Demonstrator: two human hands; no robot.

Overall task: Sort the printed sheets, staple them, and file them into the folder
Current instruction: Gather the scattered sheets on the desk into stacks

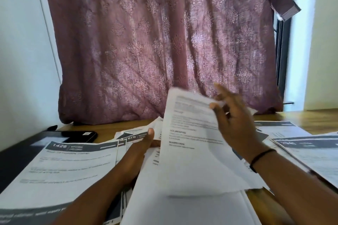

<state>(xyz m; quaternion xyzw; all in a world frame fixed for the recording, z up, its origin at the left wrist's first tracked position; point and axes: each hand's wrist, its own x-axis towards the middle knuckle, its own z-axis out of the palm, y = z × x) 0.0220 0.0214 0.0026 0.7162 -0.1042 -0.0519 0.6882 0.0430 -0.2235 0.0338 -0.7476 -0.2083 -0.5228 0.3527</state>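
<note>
Printed sheets cover the wooden table (311, 117). My right hand (236, 126) pinches the top right corner of one printed sheet (192, 142) and holds it raised and tilted above the middle stack (182, 210). My left hand (139, 151) rests on the stack under that sheet, thumb up, its fingers hidden behind the paper. A sheet headed 1426 (69, 166) lies at the left, a sheet headed 670 (133, 136) behind my left thumb. More sheets (311, 151) lie at the right. No stapler shows.
A dark folder or mat (16, 153) lies under the left sheets, with a black phone-like object (80, 136) behind it. A purple patterned curtain (164, 42) hangs right behind the table. A white wall stands at the left.
</note>
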